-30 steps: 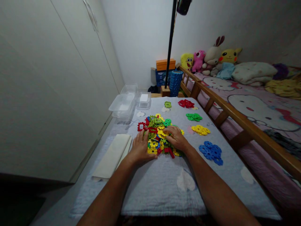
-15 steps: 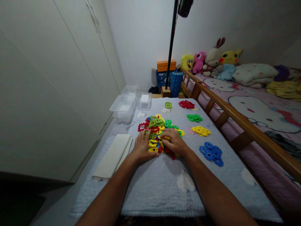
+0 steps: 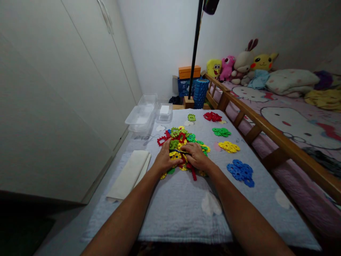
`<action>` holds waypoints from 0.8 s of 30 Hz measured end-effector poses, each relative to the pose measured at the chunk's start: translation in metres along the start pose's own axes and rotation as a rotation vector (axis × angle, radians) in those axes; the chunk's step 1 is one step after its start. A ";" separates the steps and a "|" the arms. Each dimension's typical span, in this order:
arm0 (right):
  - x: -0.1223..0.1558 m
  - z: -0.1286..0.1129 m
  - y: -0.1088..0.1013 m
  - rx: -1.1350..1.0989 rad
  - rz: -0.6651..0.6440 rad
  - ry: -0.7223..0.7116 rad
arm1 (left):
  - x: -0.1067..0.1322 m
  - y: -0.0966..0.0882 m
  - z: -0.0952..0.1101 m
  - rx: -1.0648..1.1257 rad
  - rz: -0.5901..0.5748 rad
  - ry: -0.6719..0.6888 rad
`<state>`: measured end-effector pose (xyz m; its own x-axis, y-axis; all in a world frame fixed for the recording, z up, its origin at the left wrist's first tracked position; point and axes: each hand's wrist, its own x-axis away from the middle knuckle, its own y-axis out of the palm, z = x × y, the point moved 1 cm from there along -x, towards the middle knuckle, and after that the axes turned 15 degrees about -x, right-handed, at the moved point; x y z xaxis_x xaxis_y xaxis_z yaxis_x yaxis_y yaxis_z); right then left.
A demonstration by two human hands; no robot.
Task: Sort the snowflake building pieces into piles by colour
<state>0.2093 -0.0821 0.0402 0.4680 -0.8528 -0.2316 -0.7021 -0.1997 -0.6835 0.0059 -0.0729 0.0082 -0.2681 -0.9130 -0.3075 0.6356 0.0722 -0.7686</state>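
A mixed pile of plastic interlocking pieces [image 3: 177, 133] in red, yellow, green and blue lies mid-table. My left hand [image 3: 163, 158] rests against its left side, thumb stretched towards the right and fingers reaching forward. From the right, my right hand [image 3: 195, 154] lies on the pile with fingers apart, pointing left. Both hands touch pieces, and some pieces are hidden beneath them. A yellow flower-shaped disc [image 3: 177, 155] shows between the hands. One red piece [image 3: 194, 174] sticks out at the near edge.
Along the right are sorted groups: blue discs [image 3: 241, 172], yellow discs [image 3: 229, 147], green discs [image 3: 221, 132] and red pieces [image 3: 212, 116]. A light-green square piece [image 3: 191, 117] lies farther back. Clear plastic containers [image 3: 140, 117] and a folded cream cloth [image 3: 129, 176] are left. A bed rail [image 3: 255, 124] borders the right.
Pieces in the pile have shifted and spread under my hands. Some yellow and green pieces now show beside my left wrist. The view has tilted slightly.
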 end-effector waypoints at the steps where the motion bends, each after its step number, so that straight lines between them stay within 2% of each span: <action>1: 0.002 0.003 -0.002 -0.034 0.021 -0.015 | 0.001 -0.001 0.001 0.013 0.025 -0.024; 4: 0.007 0.011 -0.007 -0.100 0.119 -0.037 | 0.002 -0.003 0.001 0.051 0.092 -0.109; 8: 0.008 0.016 -0.011 -0.046 0.224 0.009 | 0.001 -0.004 0.000 0.045 0.166 -0.195; 13: -0.005 0.008 -0.001 0.108 0.142 0.028 | 0.003 -0.006 0.000 -0.011 0.235 -0.190; 17: -0.012 0.000 0.008 0.158 0.056 0.012 | 0.005 -0.006 -0.001 -0.030 0.210 -0.171; 24: -0.004 -0.003 0.000 0.208 0.071 0.011 | 0.004 -0.004 -0.002 -0.087 0.195 -0.157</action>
<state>0.2054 -0.0801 0.0430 0.4152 -0.8664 -0.2775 -0.6066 -0.0363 -0.7941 0.0007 -0.0764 0.0090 -0.0270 -0.9290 -0.3690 0.5975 0.2809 -0.7511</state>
